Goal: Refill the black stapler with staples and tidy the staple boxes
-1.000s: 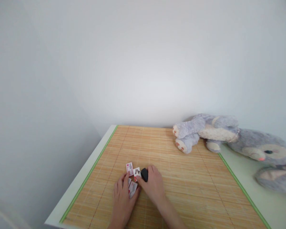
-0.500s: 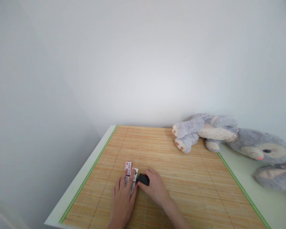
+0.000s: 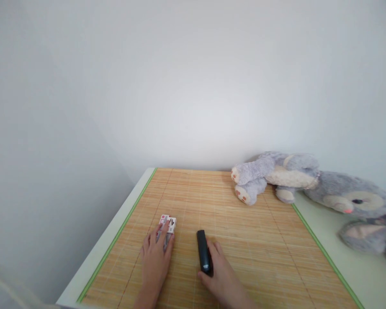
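Observation:
My left hand [image 3: 156,256] lies over small white-and-red cardboard boxes [image 3: 171,224] on the mat, which look like staple boxes. Its fingers rest across them and the thumb is along their right side, so part of the boxes is hidden. To the right, my right hand [image 3: 219,271] is closed around a black stapler [image 3: 203,251]. The stapler's long side points away from me, with the thumb at its near end and the fingers along its right side. A gap of bare mat separates the boxes from the stapler.
A bamboo mat [image 3: 244,240] with green edging covers most of the white table [image 3: 93,262]. At the back right a grey plush toy [image 3: 286,176] lies on its side, partly on the mat. A pale wall [image 3: 193,86] rises behind.
My left hand has slid the boxes leftward, and they sit closer together. My right hand has drawn the stapler away from them, toward me, and turned it lengthwise.

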Demonstrator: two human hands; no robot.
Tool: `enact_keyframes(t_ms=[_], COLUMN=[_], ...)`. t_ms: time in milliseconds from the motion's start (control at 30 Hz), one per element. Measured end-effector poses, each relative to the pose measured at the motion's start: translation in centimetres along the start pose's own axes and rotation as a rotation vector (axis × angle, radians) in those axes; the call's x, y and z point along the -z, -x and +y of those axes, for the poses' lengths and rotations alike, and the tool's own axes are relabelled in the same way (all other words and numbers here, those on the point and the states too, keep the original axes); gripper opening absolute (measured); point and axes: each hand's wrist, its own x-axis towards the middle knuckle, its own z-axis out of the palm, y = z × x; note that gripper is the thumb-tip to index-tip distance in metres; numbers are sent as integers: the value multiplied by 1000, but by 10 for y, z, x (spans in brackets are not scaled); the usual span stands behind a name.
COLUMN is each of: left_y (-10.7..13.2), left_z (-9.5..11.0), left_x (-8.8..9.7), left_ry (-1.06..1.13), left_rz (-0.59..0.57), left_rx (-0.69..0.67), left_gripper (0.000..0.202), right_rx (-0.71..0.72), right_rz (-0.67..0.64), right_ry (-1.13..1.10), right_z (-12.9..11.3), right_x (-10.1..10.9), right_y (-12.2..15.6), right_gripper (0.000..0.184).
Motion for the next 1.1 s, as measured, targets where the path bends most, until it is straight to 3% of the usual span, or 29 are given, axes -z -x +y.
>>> enact_keyframes(t_ms=[133, 333, 467, 767, 1000, 1100], left_y=[0, 4, 6, 2, 1, 2], left_z=[-7, -12, -17, -32, -32, -32], left_x=[-2, -7, -8, -8, -9, -8], left_ry=[16, 36, 54, 125, 164, 185], left_rz=[12, 20, 15, -21, -42, -19], left_rx=[-14, -11, 22, -11, -54, -35], left_gripper=[51, 49, 49, 48, 48, 47], right_rx=[91, 106, 110, 211, 150, 130], right_rz=[-61, 16, 59, 37, 53, 30], right_ry=[-79, 57, 185, 303, 279, 253], right_z=[-17, -35, -35, -31, -31, -33], right_x=[-20, -58, -74, -78, -79, -78], right_y=[-9, -36, -44, -38, -38, -36], right_gripper=[93, 64, 57, 66, 63, 71])
